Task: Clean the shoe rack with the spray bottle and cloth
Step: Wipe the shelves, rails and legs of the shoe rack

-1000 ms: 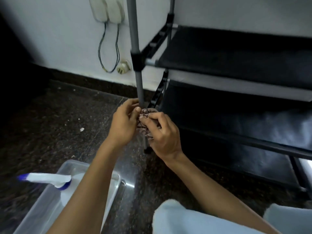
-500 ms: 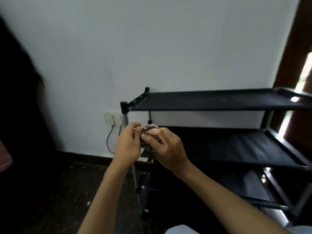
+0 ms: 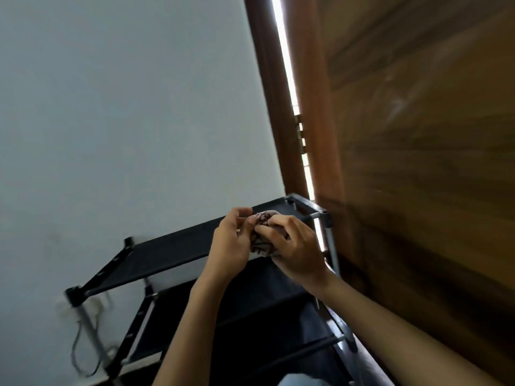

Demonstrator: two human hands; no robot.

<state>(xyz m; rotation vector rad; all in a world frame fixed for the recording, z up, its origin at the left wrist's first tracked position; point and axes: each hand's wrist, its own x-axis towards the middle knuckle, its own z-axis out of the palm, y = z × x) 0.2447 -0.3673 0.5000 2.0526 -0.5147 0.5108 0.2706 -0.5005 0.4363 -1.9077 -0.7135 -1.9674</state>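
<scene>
patterned cloth (image 3: 262, 232) sits bunched between both hands, the left hand (image 3: 230, 246) pinching one side and the right hand (image 3: 295, 249) curled round the other, held up near the right end of the shoe rack's (image 3: 172, 249) top shelf. no spray bottle is in view. wiping looks not yet begun here; whether any shelf is already clean cannot be told.

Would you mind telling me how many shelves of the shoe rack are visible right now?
3: the top shelf behind the hands, a middle shelf under the forearms, and a lower shelf near the bottom edge. More may be hidden below.
</scene>
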